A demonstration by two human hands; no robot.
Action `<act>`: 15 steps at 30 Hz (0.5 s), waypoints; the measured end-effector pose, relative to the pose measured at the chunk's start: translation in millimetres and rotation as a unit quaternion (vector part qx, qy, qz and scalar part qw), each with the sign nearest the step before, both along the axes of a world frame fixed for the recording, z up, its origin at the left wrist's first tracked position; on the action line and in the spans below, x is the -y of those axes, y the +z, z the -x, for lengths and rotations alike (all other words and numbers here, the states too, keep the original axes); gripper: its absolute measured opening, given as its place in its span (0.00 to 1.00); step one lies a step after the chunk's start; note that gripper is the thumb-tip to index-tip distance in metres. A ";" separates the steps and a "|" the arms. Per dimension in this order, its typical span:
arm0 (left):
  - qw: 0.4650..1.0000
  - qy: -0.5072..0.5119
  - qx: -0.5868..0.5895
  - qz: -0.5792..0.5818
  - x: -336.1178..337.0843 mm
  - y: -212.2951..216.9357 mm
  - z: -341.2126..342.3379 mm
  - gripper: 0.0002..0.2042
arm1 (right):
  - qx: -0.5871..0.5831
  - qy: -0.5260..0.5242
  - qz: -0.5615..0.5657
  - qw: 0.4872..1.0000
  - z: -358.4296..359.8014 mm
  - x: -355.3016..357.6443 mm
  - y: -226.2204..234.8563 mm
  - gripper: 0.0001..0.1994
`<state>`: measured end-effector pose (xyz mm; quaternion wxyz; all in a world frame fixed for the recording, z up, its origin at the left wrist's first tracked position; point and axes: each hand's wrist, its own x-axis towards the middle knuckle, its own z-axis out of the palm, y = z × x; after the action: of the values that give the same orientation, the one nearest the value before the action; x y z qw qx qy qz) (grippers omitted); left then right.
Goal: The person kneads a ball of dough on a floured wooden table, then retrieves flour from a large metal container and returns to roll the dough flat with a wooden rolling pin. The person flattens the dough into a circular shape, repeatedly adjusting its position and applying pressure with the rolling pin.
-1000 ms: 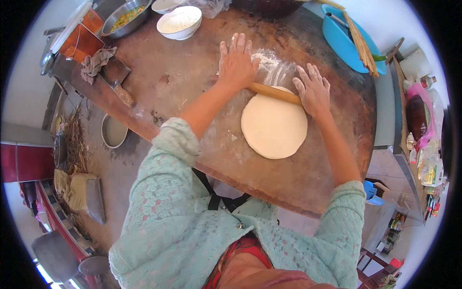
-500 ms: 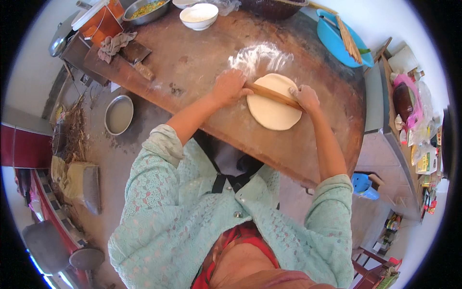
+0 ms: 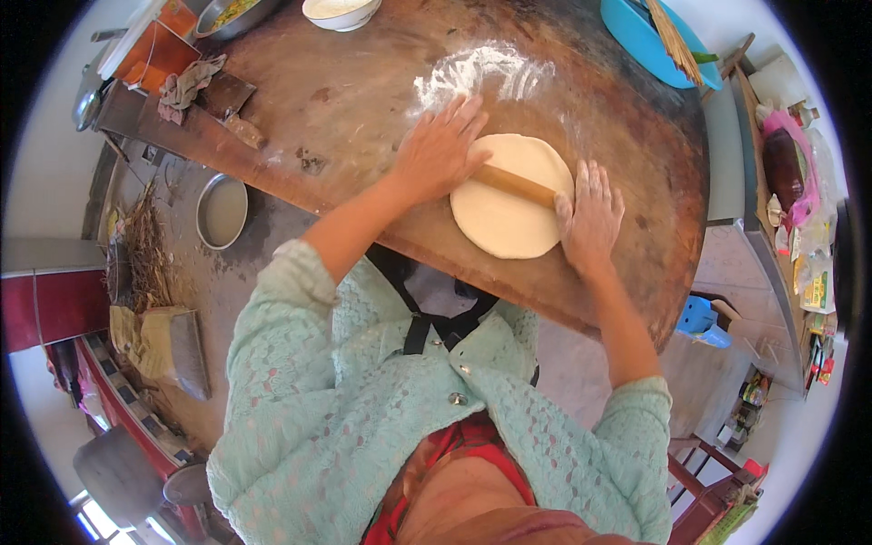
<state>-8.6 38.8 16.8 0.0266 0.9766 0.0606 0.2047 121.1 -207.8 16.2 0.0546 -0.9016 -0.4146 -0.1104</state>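
A round, flat sheet of dough (image 3: 504,222) lies near the front edge of the brown wooden table (image 3: 345,100). Across its upper half, slanting down to the right, rests a wooden rolling pin (image 3: 518,185). My left hand (image 3: 440,150) is open over the pin's left end, palm down, fingers stretched toward the flour. Over the right end, my right hand (image 3: 592,218) is open too, its fingers pointing up and away; both palms hide the pin's ends. White flour (image 3: 481,71) is smeared on the table just beyond the dough.
At the far left are an orange bucket (image 3: 159,54), a crumpled cloth (image 3: 188,89) and a flat dark blade (image 3: 225,94). A white bowl (image 3: 341,11) stands at the back. A blue basin (image 3: 636,45) holds a straw brush (image 3: 674,41) at the far right.
My fingers, earlier curled round the pin's ends, are now stretched out flat over it. The pin and dough sit slightly further left in view, and the view itself has shifted.
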 end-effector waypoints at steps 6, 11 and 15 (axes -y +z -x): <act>0.985 0.165 0.042 0.023 -39.1 0.1 -89.2 0.31 | -0.032 -0.034 -0.030 0.998 -91.3 -58.7 5.7 0.30; 0.968 0.235 -0.044 0.074 -26.6 -1.2 -61.9 0.30 | -0.043 -0.021 -0.020 0.999 -70.1 -47.6 8.2 0.30; 0.989 0.103 -0.067 0.087 5.2 0.3 5.6 0.28 | -0.105 0.067 -0.024 0.992 -7.9 16.9 -1.0 0.30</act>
<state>-14.1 33.6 17.1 0.0861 0.9707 0.1796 0.1343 129.0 -224.7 15.2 0.1262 -0.8768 -0.4635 -0.0212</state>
